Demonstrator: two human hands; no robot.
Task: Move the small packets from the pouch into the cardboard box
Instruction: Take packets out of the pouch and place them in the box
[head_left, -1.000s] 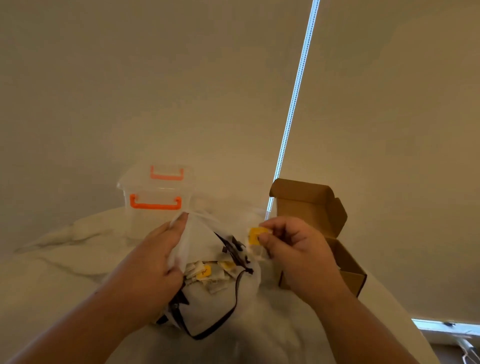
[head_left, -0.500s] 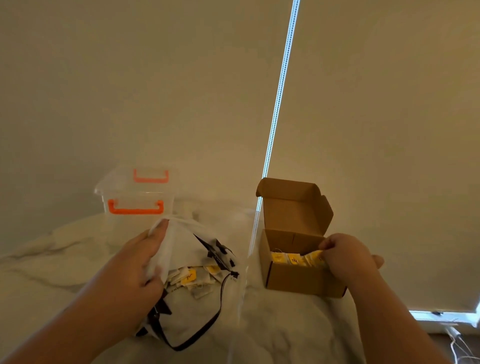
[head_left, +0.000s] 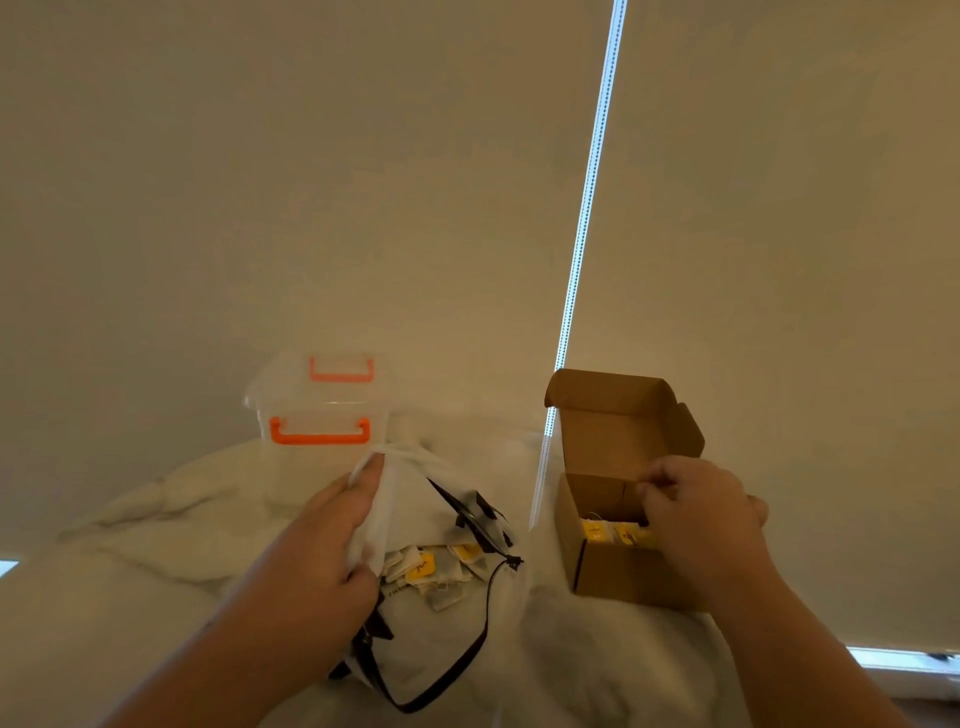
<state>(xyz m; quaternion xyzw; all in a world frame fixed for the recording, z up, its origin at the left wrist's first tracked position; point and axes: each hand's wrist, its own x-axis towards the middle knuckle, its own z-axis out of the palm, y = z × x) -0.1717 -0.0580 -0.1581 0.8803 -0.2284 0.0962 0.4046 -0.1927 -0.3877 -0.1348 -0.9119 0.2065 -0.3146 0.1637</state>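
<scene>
Pouch (head_left: 411, 499) lies on white table (head_left: 130, 597) (blinds (head_left: 311, 182) behind).

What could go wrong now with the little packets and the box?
Only the left hand holds the pouch open. If it slips, the packets near its mouth might spill onto the table. The right hand is in the cardboard box, which looks light, so a push might slide or tip it.

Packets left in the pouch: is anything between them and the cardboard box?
Only the blind's bead chain hangs in the gap between pouch and cardboard box. Box lid is up; left hand holds the pouch mouth open.
</scene>
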